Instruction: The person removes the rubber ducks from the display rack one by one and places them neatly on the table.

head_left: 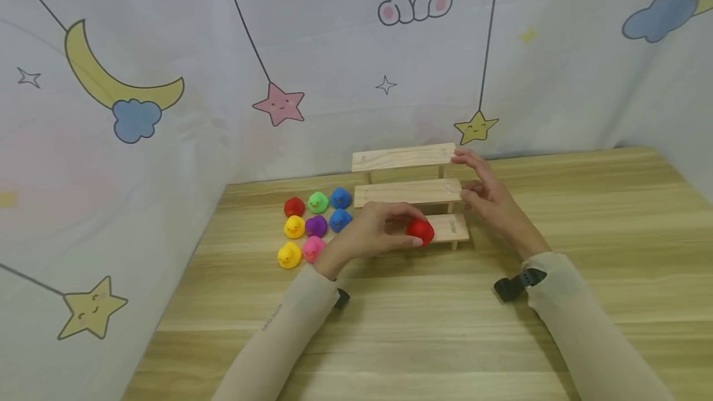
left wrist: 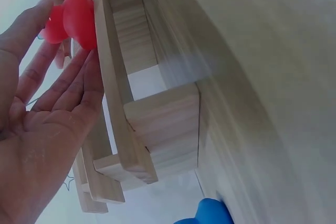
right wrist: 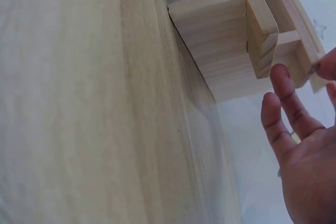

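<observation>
In the head view, my left hand holds a red rubber duck at the lowest board of a three-tier wooden shelf. The left wrist view shows the red duck between thumb and fingers, right at the board's edge. My right hand is at the shelf's right end, one finger at the top board and others at the middle board. In the right wrist view, the fingers of my right hand are spread and fairly straight beside the board ends.
Left of the shelf, several small ducks stand in rows: a red duck, green duck, purple duck, pink duck, plus yellow and blue ones. The wood-grain table meets a printed white curtain behind.
</observation>
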Tool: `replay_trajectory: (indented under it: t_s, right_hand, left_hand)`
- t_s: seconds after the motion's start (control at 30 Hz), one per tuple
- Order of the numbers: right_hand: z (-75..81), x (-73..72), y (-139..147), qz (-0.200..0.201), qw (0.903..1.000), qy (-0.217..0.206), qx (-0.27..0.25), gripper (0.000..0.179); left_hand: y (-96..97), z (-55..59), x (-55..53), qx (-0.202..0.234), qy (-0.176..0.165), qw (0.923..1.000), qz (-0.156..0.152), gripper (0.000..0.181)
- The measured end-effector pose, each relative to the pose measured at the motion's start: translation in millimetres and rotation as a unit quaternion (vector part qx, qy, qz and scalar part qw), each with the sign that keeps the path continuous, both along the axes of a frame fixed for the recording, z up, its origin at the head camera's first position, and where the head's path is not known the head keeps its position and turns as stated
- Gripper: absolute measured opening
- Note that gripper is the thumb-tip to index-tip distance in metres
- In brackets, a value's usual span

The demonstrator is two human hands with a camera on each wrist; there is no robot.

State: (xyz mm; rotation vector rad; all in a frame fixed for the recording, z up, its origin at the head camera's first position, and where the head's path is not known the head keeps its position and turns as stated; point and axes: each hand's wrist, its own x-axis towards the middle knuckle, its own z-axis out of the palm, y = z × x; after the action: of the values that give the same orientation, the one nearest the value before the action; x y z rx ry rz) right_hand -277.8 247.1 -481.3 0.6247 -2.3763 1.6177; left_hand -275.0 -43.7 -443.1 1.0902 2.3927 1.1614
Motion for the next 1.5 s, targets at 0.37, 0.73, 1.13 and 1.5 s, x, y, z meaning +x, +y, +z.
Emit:
replay_trajectory:
  t_s: [0.37,0.73,1.13,1.5]
  right_hand:
    - [-1.8,-1.0,2.3,0.005,0.9999,0.007,-0.006,0.062]
    - [-0.2,-1.9,-0.9,0.015,0.9996,0.006,-0.021,0.062]
    - [-0.1,-1.8,-1.0,0.011,0.9997,0.006,-0.023,0.062]
    - [0.3,0.1,0.1,0.003,1.0000,0.000,-0.009,0.062]
  left_hand:
    - [-8.0,-0.1,2.5,0.001,0.004,0.9998,0.018,0.033]
    - [-24.5,-2.0,1.6,-0.007,0.008,0.9988,0.048,0.034]
    - [-36.5,-5.0,0.7,0.004,0.030,0.9984,0.048,0.033]
    - [-42.7,-4.3,3.3,-0.003,0.029,0.9979,0.057,0.036]
